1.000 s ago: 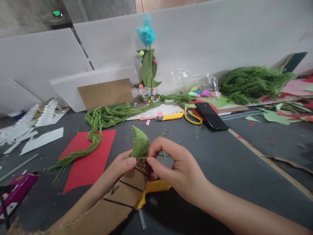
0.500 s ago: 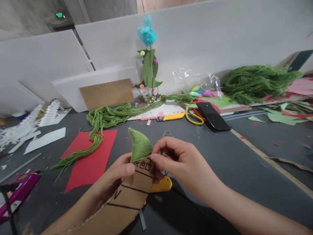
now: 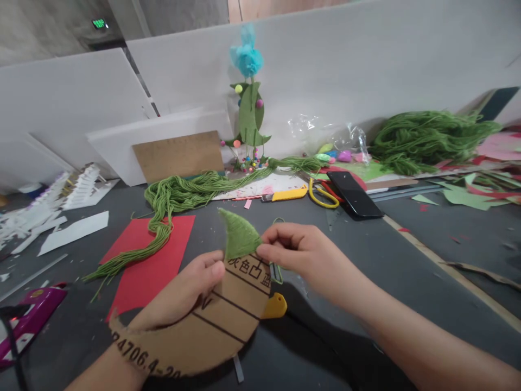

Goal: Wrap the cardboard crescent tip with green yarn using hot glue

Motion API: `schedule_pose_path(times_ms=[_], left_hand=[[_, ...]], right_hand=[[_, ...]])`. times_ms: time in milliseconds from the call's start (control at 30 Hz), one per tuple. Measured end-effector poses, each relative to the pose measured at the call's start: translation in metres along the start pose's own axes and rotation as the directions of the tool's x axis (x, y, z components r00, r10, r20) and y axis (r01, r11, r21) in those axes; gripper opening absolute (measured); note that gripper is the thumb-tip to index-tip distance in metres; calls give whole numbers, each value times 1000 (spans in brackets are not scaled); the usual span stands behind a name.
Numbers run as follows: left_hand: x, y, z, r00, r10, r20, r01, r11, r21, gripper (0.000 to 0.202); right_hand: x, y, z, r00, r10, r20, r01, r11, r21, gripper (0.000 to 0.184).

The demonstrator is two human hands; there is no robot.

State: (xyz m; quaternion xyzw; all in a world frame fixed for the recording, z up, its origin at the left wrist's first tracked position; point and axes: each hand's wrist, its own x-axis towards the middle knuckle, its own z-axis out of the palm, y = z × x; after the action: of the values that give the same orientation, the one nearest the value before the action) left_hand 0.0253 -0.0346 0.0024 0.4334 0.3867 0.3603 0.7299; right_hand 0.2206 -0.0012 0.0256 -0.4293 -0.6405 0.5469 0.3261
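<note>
A crescent cut from brown cardboard (image 3: 228,315), printed with black lines and characters, is held up over the table. Green yarn (image 3: 241,237) is wound tightly round its upper tip. My left hand (image 3: 191,288) grips the crescent by its inner edge, fingers partly hidden behind the board. At the right edge of the winding my right hand (image 3: 303,250) is closed in a pinch on the yarn strand; a loop of it hangs below the fingers. Behind the crescent, the yellow end of a tool (image 3: 275,307) pokes out on the table.
Green yarn hanks lie on red paper (image 3: 150,282) and at the back right (image 3: 431,138). A yellow cutter (image 3: 288,193), scissors (image 3: 323,194) and a phone (image 3: 354,194) lie ahead. A purple device (image 3: 35,320) sits left. Behind stands a green crescent decoration (image 3: 250,117).
The crescent has turned to face me more fully, and its lower pointed end now shows over my left forearm. My right hand has shifted slightly right and up along with the wound tip.
</note>
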Motion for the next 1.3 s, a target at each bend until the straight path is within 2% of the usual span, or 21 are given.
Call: schedule_pose_path(times_ms=[133, 200, 300, 367, 467, 500, 567, 700, 767, 867, 1100, 1300], left_hand=[[2, 6, -16, 999, 46, -25, -44, 998, 52, 21], [3, 11, -23, 1000, 28, -11, -25, 985, 172, 20], [5, 15, -28, 996, 69, -56, -44, 932, 359, 26], [5, 16, -24, 984, 123, -129, -40, 859, 510, 27], [1, 14, -13, 943, 254, -215, -3, 652, 758, 30], [0, 13, -9, 927, 290, -239, 16, 605, 796, 32], [-1, 9, -4, 902, 319, -289, 54, 581, 812, 36], [0, 3, -1, 910, 283, -304, 62, 632, 772, 38], [1, 2, -2, 903, 309, -298, 34, 640, 768, 37], [3, 2, -4, 890, 353, -287, 3, 626, 780, 36], [5, 1, -8, 891, 370, -262, 36, 519, 854, 37], [7, 1, -11, 903, 341, -261, 43, 533, 845, 40]], right_hand=[[10, 9, -20, 996, -32, 85, 41, 993, -109, 18], [14, 12, -28, 991, -56, 119, 74, 985, -153, 19], [16, 14, -27, 994, -88, 68, 101, 972, -212, 20], [14, 14, -17, 996, -86, 16, 87, 975, -203, 18], [9, 13, 4, 996, -77, -48, 68, 985, -160, 16], [8, 13, 10, 993, -87, -74, 74, 985, -158, 15], [5, 13, 19, 984, -127, -123, 106, 981, -160, 15], [4, 13, 22, 967, -179, -181, 147, 973, -176, 14], [4, 14, 21, 966, -180, -185, 146, 973, -181, 14], [4, 14, 19, 970, -175, -166, 142, 971, -193, 14], [10, 17, 15, 988, -136, -72, 116, 965, -237, 17], [12, 20, 14, 992, -114, -57, 103, 980, -170, 19]])
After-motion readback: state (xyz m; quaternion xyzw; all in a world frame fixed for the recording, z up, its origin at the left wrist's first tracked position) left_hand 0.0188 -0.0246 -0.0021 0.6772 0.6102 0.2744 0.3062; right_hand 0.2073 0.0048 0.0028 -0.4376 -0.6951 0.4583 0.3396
